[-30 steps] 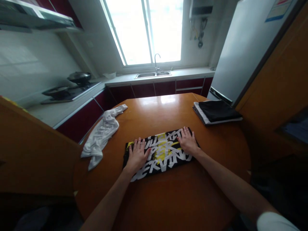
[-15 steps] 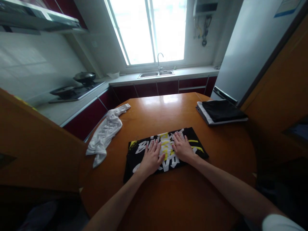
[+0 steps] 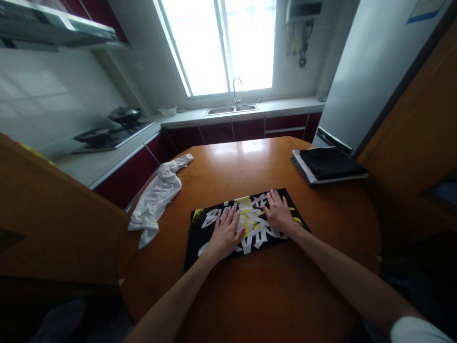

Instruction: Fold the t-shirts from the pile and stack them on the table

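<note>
A black garment point(image 3: 253, 245) with white lettering and yellow patches lies folded into a flat rectangle on the wooden table point(image 3: 228, 176); it looks like a T-shirt. My left hand point(image 3: 224, 233) rests flat on its left-middle part, fingers stretched out. On the right part of the print lies my right hand point(image 3: 279, 213), palm down with the fingers extended. Neither hand grips the cloth. Both hands and the right forearm cover some of the lettering.
A crumpled white cloth point(image 3: 159, 195) lies along the table's left edge. Folded black and white clothes point(image 3: 330, 165) are stacked at the right, near the fridge point(image 3: 352, 71). Beyond the table are a counter with a sink point(image 3: 221, 110) and a stove point(image 3: 114, 138) with pans.
My left hand slid rightward over the folded garment. My right hand moved inward toward the middle, then back out to the right. The view shifted slightly; the cloths at the sides stayed put.
</note>
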`<action>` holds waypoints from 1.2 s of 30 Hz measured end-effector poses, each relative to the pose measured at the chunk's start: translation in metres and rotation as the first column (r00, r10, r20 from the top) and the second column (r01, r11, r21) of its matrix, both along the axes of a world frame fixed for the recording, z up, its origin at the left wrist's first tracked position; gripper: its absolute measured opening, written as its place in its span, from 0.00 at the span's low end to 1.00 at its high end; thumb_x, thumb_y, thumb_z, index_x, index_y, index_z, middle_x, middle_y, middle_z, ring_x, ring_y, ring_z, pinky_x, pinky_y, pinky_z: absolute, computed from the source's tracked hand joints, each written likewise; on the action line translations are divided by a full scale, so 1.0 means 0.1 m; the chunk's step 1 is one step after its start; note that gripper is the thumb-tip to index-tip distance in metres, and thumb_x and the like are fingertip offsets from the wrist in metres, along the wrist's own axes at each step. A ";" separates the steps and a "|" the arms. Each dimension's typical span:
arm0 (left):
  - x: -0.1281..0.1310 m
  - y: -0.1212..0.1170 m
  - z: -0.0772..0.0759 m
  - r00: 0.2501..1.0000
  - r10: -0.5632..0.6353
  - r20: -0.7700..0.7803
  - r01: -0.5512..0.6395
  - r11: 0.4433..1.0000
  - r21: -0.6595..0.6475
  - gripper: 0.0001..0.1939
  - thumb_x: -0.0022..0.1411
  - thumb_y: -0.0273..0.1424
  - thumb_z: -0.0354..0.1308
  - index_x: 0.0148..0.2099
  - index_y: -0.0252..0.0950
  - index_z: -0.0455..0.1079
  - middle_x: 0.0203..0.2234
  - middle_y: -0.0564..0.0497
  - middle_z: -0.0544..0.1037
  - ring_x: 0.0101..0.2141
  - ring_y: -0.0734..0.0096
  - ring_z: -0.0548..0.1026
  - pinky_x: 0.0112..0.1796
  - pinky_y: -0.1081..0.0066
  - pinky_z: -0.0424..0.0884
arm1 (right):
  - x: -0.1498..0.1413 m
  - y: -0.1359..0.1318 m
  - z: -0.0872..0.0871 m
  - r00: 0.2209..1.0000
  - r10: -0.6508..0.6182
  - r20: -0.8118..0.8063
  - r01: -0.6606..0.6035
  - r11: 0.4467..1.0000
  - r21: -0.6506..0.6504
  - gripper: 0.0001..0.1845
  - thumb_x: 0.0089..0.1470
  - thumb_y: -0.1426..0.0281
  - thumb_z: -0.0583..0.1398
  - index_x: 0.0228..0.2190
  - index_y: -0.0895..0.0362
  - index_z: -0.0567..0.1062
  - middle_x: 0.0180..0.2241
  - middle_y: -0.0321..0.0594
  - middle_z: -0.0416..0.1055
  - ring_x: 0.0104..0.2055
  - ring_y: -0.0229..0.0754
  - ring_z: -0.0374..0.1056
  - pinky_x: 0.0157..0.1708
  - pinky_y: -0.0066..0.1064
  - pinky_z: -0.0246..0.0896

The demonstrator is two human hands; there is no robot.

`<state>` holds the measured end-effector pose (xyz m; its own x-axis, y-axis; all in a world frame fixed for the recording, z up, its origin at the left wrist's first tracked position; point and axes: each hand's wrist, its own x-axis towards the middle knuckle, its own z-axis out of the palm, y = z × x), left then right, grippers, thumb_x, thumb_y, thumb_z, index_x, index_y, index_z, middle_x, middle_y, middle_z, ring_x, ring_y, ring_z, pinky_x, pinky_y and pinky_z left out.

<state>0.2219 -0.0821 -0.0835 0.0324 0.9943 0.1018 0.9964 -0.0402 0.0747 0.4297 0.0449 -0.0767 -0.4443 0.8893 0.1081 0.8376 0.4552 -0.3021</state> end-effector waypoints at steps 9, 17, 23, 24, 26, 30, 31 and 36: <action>0.00 -0.01 0.03 1.000 0.008 0.024 -0.007 1.000 -0.019 0.32 0.73 0.44 0.45 0.72 0.36 0.54 0.71 0.43 0.52 0.71 0.50 0.48 0.67 0.47 0.47 | 0.59 0.53 0.23 0.957 -0.284 -0.057 0.280 0.957 -0.078 0.27 0.63 0.61 0.56 0.56 0.65 0.73 0.54 0.60 0.73 0.56 0.56 0.70 0.53 0.38 0.62; -0.01 0.00 0.00 1.000 0.009 0.014 -0.008 1.000 -0.009 0.31 0.72 0.44 0.46 0.72 0.37 0.54 0.72 0.43 0.52 0.71 0.51 0.48 0.67 0.47 0.47 | 0.77 0.66 0.23 0.963 -0.266 -0.041 0.243 0.924 -0.297 0.18 0.52 0.59 0.67 0.38 0.61 0.80 0.38 0.50 0.80 0.42 0.51 0.76 0.34 0.31 0.62; -0.01 0.00 0.00 1.000 0.009 0.011 -0.009 1.000 -0.020 0.31 0.73 0.43 0.45 0.72 0.35 0.55 0.72 0.43 0.51 0.71 0.50 0.48 0.67 0.47 0.47 | 0.76 0.66 0.22 0.953 -0.272 -0.130 0.210 0.907 -0.364 0.14 0.47 0.63 0.69 0.31 0.61 0.81 0.33 0.47 0.79 0.37 0.47 0.75 0.28 0.27 0.58; -0.01 0.00 0.00 1.000 0.009 0.011 -0.009 1.000 -0.021 0.31 0.73 0.43 0.46 0.72 0.35 0.55 0.72 0.43 0.51 0.71 0.50 0.48 0.67 0.47 0.47 | 0.77 0.66 0.22 0.954 -0.265 -0.141 0.195 0.904 -0.380 0.13 0.47 0.63 0.69 0.29 0.61 0.80 0.31 0.46 0.79 0.35 0.46 0.75 0.27 0.27 0.57; -0.01 0.00 -0.01 1.000 0.011 0.010 -0.011 1.000 -0.019 0.31 0.72 0.42 0.46 0.72 0.36 0.54 0.72 0.43 0.52 0.71 0.51 0.48 0.67 0.47 0.47 | 0.78 0.66 0.21 0.954 -0.251 -0.163 0.163 0.892 -0.420 0.12 0.47 0.64 0.68 0.26 0.62 0.80 0.26 0.44 0.77 0.31 0.44 0.73 0.24 0.27 0.56; -0.02 0.00 -0.02 1.000 0.010 0.019 -0.010 1.000 -0.001 0.31 0.72 0.42 0.47 0.72 0.36 0.54 0.72 0.43 0.52 0.71 0.50 0.48 0.67 0.48 0.46 | 0.80 0.67 0.22 0.947 -0.233 -0.221 0.103 0.872 -0.478 0.11 0.48 0.66 0.67 0.24 0.62 0.79 0.22 0.40 0.74 0.26 0.40 0.69 0.22 0.26 0.55; -0.02 0.00 -0.02 1.000 0.007 0.025 -0.007 1.000 0.000 0.31 0.72 0.43 0.47 0.72 0.37 0.54 0.72 0.43 0.52 0.71 0.50 0.48 0.67 0.48 0.46 | 0.80 0.67 0.22 0.944 -0.232 -0.234 0.094 0.871 -0.483 0.10 0.48 0.67 0.67 0.24 0.62 0.78 0.22 0.40 0.74 0.26 0.39 0.69 0.22 0.26 0.55; -0.01 0.00 0.02 0.999 0.009 0.052 -0.007 0.999 -0.052 0.32 0.73 0.43 0.46 0.73 0.35 0.53 0.72 0.43 0.50 0.71 0.49 0.46 0.67 0.46 0.46 | 0.81 0.70 0.20 0.933 -0.225 -0.282 0.066 0.875 -0.479 0.06 0.46 0.72 0.67 0.27 0.61 0.76 0.25 0.39 0.74 0.27 0.39 0.69 0.24 0.26 0.58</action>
